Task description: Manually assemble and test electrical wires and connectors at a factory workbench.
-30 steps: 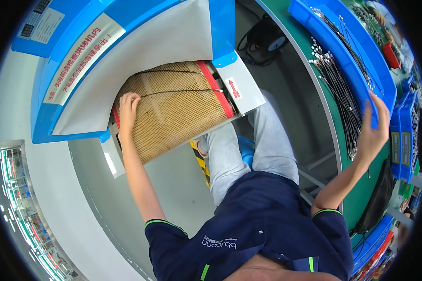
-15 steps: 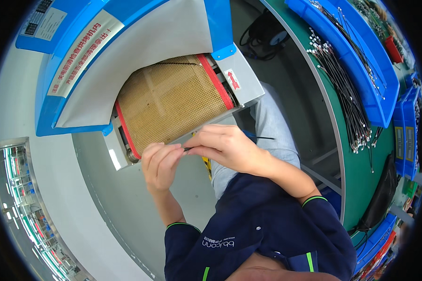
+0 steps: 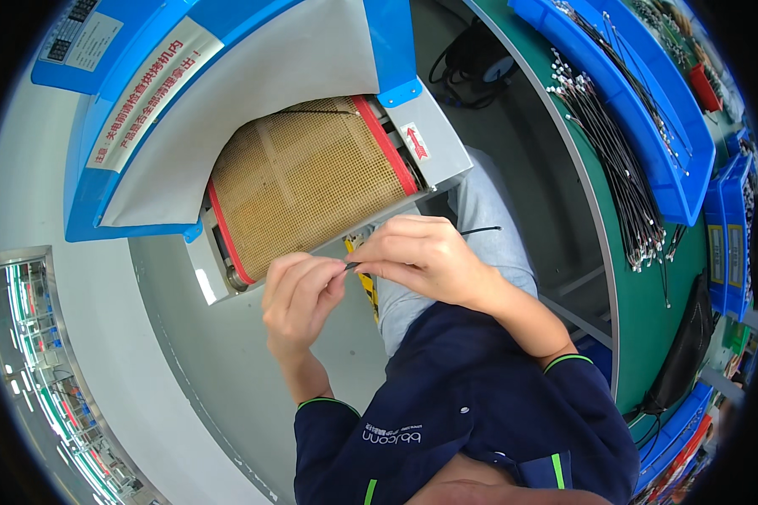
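Note:
A thin black cable (image 3: 482, 229) is pinched between my two hands in front of the machine's belt. My left hand (image 3: 299, 295) is closed, its thumb and fingertips on the dark end of the cable. Close beside it, my right hand (image 3: 425, 259) pinches the same dark piece between thumb and forefinger. The cable's other stretch sticks out behind the right hand, over my trouser leg. What sits at the cable's end is mostly hidden by the fingertips.
A mesh conveyor belt (image 3: 312, 177) with red edges runs into a blue machine (image 3: 393, 50); a dark cable (image 3: 320, 112) lies on its far part. On the green table (image 3: 594, 198) at right lie a bundle of black cables (image 3: 619, 168) and a blue bin (image 3: 691, 189).
Both hands have shifted slightly right, still pinching the cable. The cable's tail behind my right hand has swung upward.

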Tool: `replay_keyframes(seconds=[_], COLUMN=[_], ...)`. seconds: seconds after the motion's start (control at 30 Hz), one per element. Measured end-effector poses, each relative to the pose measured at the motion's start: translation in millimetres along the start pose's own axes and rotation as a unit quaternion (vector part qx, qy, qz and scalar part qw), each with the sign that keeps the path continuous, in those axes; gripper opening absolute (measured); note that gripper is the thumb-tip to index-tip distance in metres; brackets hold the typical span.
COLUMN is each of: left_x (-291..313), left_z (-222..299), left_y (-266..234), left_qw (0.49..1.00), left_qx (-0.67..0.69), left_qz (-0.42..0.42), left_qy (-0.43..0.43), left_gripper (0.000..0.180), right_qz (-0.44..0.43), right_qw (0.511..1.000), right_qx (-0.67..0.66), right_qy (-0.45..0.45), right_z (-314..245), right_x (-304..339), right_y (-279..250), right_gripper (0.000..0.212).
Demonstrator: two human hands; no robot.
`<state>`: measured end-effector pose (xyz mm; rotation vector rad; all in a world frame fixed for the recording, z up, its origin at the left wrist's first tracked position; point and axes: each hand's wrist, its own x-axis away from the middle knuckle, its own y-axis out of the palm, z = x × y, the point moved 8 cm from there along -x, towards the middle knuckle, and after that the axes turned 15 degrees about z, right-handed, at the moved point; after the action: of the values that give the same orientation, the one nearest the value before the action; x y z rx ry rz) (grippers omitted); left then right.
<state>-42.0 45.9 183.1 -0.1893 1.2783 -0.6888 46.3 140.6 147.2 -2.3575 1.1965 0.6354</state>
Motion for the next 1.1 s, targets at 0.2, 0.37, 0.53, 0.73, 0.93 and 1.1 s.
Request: replay_keyframes(seconds=[0.2,0.37,0.53,0.73,0.93,1.1], left_x=[11,33,65,75,87,84], left_z=[-41,-127,-222,-297,-340,-350], left_y=[-4,3,23,49,63,65], left_qw=[0.998,0.983,0.959,0.954,0.955,0.964], left_qx=[-0.040,-0.071,-0.029,-0.039,-0.090,-0.108], left_qz=[-0.006,-0.045,-0.094,-0.148,-0.172,-0.177], left_qy=[-0.055,-0.163,-0.265,-0.256,-0.226,-0.166], left_gripper=[0.023,0.012,0.011,0.014,0.013,0.014], right_qz=[-0.015,-0.025,-0.004,0.031,0.036,0.030], right_qw=[0.994,0.971,0.947,0.936,0.918,0.913], right_qx=[0.082,0.221,0.309,0.350,0.394,0.405], right_qy=[0.071,0.084,0.081,0.028,0.016,0.015], right_z=[41,86,112,146,176,180], right_x=[6,20,21,12,6,6], right_y=[-23,-42,-16,36,68,71], right_gripper=[0.016,0.014,0.011,0.011,0.008,0.015])
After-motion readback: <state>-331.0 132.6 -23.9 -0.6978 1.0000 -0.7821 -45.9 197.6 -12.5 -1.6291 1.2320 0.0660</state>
